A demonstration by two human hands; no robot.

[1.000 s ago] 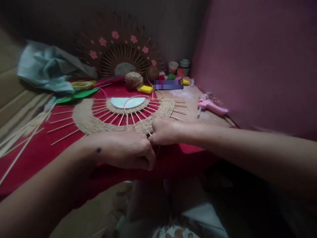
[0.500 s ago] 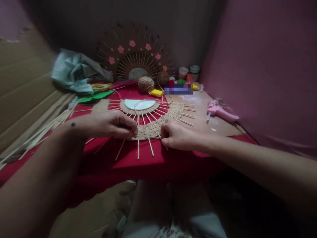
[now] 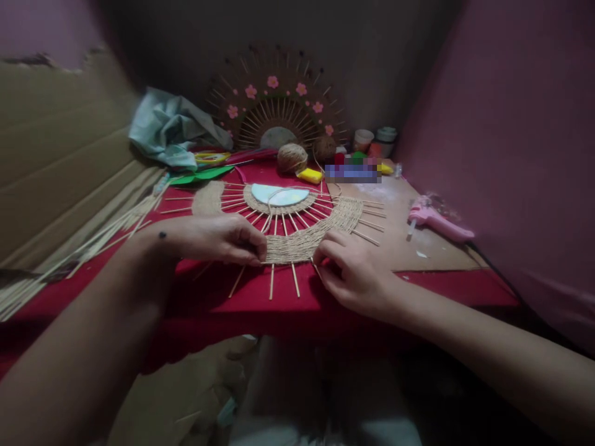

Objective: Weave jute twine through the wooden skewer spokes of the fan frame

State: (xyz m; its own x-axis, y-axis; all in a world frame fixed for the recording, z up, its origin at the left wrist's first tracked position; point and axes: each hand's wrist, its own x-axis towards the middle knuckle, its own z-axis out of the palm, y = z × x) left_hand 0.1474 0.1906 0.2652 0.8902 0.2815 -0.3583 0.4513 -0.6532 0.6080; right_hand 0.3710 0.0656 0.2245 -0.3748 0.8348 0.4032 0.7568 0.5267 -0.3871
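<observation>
A half-round fan of thin sticks and woven twine (image 3: pixel 297 249) lies on the red cloth, with a pale blue half-disc (image 3: pixel 279 194) at its centre. Bare stick ends stick out below the woven band. My left hand (image 3: pixel 235 238) is closed at the band's lower left part, thumb and finger pinching its edge. To the right, my right hand (image 3: pixel 348 266) is closed, its fingertips at the band's lower edge beside one stick. Whatever lies between those right fingertips is too small to make out. A loose strand of twine (image 3: pixel 269 214) loops over the half-disc.
Behind stand twine balls (image 3: pixel 292 158), a yellow block (image 3: pixel 310 176) and a flowered stick fan (image 3: pixel 274 93). A pink glue gun (image 3: pixel 441 224) rests on a brown board (image 3: pixel 395 248) at right. Loose sticks (image 3: pixel 93 248) and a crumpled grey-green cloth (image 3: pixel 167 130) are at left.
The view has shifted, so the whole scene sits further right. My right hand has turned and lowered slightly, its fingers less tightly curled. My left hand keeps its pinch on the band.
</observation>
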